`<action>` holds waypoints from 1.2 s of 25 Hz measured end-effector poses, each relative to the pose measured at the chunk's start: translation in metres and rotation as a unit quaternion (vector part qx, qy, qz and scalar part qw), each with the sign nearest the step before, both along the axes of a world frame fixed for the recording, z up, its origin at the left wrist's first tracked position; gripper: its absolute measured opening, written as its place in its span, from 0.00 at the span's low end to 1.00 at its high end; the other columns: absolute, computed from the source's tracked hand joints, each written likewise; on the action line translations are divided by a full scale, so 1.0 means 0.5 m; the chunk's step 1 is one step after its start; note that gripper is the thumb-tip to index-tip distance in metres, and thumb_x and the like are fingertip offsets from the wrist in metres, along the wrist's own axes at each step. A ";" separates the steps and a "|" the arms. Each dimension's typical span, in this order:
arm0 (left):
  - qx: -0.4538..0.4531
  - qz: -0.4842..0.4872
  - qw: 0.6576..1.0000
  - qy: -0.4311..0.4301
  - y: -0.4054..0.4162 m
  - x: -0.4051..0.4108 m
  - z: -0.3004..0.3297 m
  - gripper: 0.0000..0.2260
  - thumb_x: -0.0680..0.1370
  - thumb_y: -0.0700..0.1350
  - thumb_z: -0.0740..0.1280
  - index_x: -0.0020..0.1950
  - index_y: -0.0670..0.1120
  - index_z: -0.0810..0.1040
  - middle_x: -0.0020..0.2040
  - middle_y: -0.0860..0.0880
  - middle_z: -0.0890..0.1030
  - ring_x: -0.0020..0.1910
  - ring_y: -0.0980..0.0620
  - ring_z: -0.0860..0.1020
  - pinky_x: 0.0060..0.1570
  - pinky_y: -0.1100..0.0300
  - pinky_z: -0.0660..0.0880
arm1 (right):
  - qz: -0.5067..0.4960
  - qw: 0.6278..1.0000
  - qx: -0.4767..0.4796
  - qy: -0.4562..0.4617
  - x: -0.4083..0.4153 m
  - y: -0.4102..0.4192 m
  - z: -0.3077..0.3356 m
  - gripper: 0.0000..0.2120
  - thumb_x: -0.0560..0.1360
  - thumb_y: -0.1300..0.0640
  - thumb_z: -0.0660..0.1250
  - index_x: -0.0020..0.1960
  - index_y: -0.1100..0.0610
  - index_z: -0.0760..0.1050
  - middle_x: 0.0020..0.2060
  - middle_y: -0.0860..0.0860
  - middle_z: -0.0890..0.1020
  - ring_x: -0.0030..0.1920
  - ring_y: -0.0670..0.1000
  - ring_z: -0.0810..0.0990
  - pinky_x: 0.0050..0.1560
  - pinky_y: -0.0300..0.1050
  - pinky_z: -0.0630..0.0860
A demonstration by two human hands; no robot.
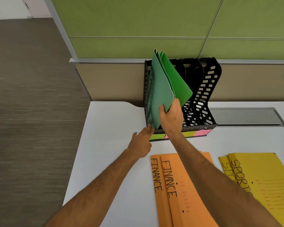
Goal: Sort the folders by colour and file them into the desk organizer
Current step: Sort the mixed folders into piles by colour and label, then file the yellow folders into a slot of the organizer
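Okay, right hand pinches the green folders at their lower edge, already standing tilted in the leftmost slot of the desk organizer. Left hand, fingers straight, steadies the rack's front corner, prob. touching. Best move: keep bracing, square the folders upright, seat fully before letting go.

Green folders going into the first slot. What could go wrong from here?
The green folders lean right over the next divider, gripped by the right hand at one corner; they may splay or catch. The left hand only touches the organizer corner, so it could slide.
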State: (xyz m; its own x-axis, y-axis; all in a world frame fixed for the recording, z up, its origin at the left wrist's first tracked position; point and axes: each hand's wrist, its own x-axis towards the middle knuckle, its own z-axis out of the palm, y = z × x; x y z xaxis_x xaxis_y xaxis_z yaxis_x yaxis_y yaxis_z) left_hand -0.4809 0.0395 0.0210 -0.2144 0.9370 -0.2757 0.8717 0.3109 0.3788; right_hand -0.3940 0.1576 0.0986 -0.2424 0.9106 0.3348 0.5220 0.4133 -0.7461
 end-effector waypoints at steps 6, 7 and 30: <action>-0.005 0.000 1.000 -0.006 0.001 0.000 0.005 0.34 0.82 0.43 0.65 0.82 0.50 0.49 0.83 0.51 0.49 0.81 0.49 0.54 0.77 0.41 0.55 | -0.129 0.980 0.116 -0.094 0.028 0.007 0.026 0.45 0.69 0.46 0.70 0.78 0.54 0.49 0.78 0.61 0.58 0.77 0.60 0.59 0.70 0.61 0.62; -0.006 -0.001 1.000 -0.006 0.000 -0.001 0.006 0.34 0.82 0.43 0.65 0.83 0.50 0.49 0.83 0.51 0.49 0.81 0.49 0.53 0.78 0.41 0.54 | -0.120 0.985 0.107 -0.067 0.036 0.009 0.026 0.48 0.69 0.48 0.72 0.79 0.54 0.46 0.79 0.62 0.53 0.79 0.61 0.54 0.74 0.62 0.58; 0.055 0.088 0.992 -0.070 -0.393 0.206 0.024 0.35 0.83 0.48 0.64 0.83 0.53 0.45 0.83 0.54 0.46 0.82 0.52 0.51 0.77 0.53 0.53 | 0.085 0.986 -0.131 -0.064 0.424 -0.389 -0.084 0.50 0.76 0.52 0.73 0.80 0.41 0.38 0.81 0.45 0.50 0.79 0.43 0.49 0.75 0.45 0.54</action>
